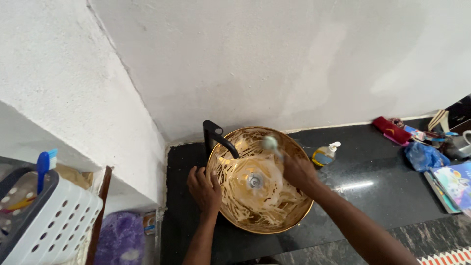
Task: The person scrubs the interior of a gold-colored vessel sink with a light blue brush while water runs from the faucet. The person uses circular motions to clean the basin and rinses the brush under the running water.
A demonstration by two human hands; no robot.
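Observation:
A round gold basin (pixel 274 223) with white streaks sits on a black counter (pixel 373 191). My left hand (pixel 203 188) rests on its left rim, fingers curled over the edge. My right hand (pixel 299 172) is inside the basin at the right, closed around a scrubbing brush (pixel 270 143) with a pale green head, blurred by motion. A black faucet (pixel 216 135) arches over the basin from the back left. A metal drain (pixel 254 181) shows at the basin's centre.
A soap pump bottle (pixel 325 154) stands right of the basin. Books (pixel 451 184), a blue bag (pixel 424 156) and red cloth (pixel 391 130) crowd the counter's far right. A white perforated basket (pixel 54 221) with a blue brush (pixel 45 164) sits at the lower left.

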